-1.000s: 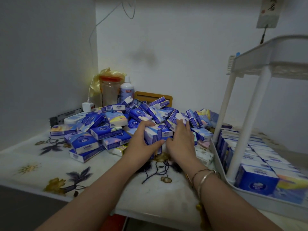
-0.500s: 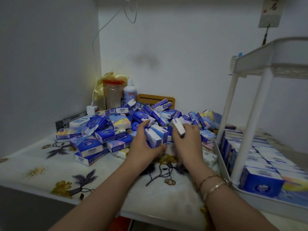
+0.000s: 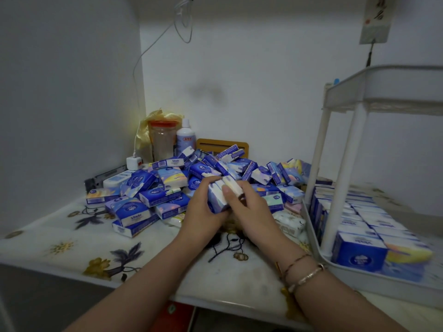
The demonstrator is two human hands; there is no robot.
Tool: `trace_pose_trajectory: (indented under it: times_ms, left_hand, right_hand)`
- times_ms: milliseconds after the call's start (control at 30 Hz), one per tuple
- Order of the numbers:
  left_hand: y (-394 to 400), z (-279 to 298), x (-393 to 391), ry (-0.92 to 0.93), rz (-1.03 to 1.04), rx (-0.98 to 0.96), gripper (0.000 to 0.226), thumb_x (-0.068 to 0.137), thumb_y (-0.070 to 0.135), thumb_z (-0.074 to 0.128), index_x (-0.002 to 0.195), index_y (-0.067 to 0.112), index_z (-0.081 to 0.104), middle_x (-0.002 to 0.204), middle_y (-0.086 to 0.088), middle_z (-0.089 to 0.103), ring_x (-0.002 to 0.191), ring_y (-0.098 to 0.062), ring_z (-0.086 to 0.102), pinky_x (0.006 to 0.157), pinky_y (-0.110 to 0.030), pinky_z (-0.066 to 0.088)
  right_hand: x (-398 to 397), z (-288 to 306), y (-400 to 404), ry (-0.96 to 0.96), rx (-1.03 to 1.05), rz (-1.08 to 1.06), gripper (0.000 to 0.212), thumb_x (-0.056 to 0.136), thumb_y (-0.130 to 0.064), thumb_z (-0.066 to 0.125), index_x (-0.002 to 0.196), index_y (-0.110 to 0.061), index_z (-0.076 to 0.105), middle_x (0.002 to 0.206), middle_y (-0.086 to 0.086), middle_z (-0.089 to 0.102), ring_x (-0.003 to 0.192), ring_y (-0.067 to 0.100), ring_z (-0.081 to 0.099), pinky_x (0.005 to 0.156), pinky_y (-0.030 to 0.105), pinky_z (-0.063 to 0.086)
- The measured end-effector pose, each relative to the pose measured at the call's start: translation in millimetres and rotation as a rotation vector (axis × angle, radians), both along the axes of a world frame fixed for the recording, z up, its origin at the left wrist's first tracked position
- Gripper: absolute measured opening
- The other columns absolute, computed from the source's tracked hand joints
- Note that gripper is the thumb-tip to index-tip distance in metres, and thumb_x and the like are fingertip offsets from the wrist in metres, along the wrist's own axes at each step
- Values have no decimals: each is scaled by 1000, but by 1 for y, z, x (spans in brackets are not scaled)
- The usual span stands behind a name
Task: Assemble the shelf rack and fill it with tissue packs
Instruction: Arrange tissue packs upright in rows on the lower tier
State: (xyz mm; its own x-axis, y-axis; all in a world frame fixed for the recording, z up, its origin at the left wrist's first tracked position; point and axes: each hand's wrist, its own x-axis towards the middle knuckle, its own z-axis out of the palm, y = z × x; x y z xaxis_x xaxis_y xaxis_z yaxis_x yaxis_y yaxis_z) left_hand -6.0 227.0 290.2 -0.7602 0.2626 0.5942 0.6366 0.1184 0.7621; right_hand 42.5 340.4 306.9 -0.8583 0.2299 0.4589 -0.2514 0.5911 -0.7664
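Both forearms reach forward over the bench (image 3: 72, 238). The left hand (image 3: 203, 212) and right hand (image 3: 251, 209) meet at centre, each grip curled around a small bundle of tissue packs (image 3: 221, 195). At eleven o'clock, the loose pile (image 3: 148, 195) shows "Vinda" labels. At three o'clock stands the shelf rack (image 3: 345, 178), its lower tray filled.

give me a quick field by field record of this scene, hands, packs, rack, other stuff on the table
left hand: left hand grips a bundle of tissue packs from the left side
right hand: right hand holds the same bundle, thumb on its front; bracelets on the wrist
loose packs: pile of tissue packs heaped on the flowered table behind the hands
rack: white shelf rack on the right; lower tray lined with upright packs; upper tray contents not visible
background: jar with red lid, white bottle, charger plug
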Motion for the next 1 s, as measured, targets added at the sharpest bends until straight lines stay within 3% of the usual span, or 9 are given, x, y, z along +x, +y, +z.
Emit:
trace_pose_trajectory:
  times_ms: [200,267,367,500,567,633,700,867,1000]
  left_hand:
    - [-16,22,25,66,50,-55,59,72,5,76,118,29,49,104,19,61,97,8,58,73,-7,46]
    - [-20,37,41,123,27,-87,55,71,5,77,113,27,49,101,19,61,93,14,57,70,-3,43]
    - [-25,61,72,150,-71,-74,61,70,3,80,113,30,46,102,22,59,91,20,56,70,-1,43]
    - [-28,85,114,61,-244,-4,74,72,18,81,131,33,39,124,22,50,109,14,53,81,-9,49]
    - [-26,95,130,-47,-340,39,72,73,29,78,133,33,38,128,18,50,114,5,54,83,-14,51]
    - [-19,102,140,-174,-448,70,77,68,35,82,133,30,40,130,7,57,115,-9,60,93,-30,52]
    - [-7,107,152,-228,-506,94,68,69,32,75,130,28,44,123,3,64,110,-16,64,96,-40,50]
    - [24,117,172,-196,-491,61,51,77,19,71,123,26,50,122,0,63,104,-14,66,97,-40,50]
    - [54,120,184,-106,-451,-115,53,79,16,73,125,25,48,123,3,57,98,-8,62,81,-23,54]
  right_hand:
    - [32,33,-7,-78,27,99,46,80,-50,68,114,-29,45,99,-15,61,88,0,59,71,22,50]
    - [47,44,-9,-54,74,73,52,77,-46,71,116,-29,42,98,-18,59,87,-3,58,68,17,48]
    - [75,59,-11,49,46,-9,46,74,-38,72,109,-28,44,94,-12,61,86,8,62,72,28,51]
    - [121,79,-5,190,-155,-34,29,77,-28,68,100,-23,51,86,-5,62,79,13,63,71,32,55]
    - [141,85,4,229,-327,2,19,83,-24,65,96,-20,52,91,7,64,83,22,65,83,44,57]
    - [159,90,13,239,-484,74,15,91,-19,58,103,-13,51,104,20,66,89,29,66,86,45,56]
    - [178,93,22,247,-570,153,18,95,-19,52,109,-10,48,112,21,66,91,25,66,85,37,54]
    - [210,93,57,144,-471,110,47,75,-28,62,117,-11,49,119,14,64,105,21,63,95,40,46]
    - [232,92,100,61,-435,126,70,66,-22,69,130,-23,42,126,6,56,112,21,59,91,32,48]
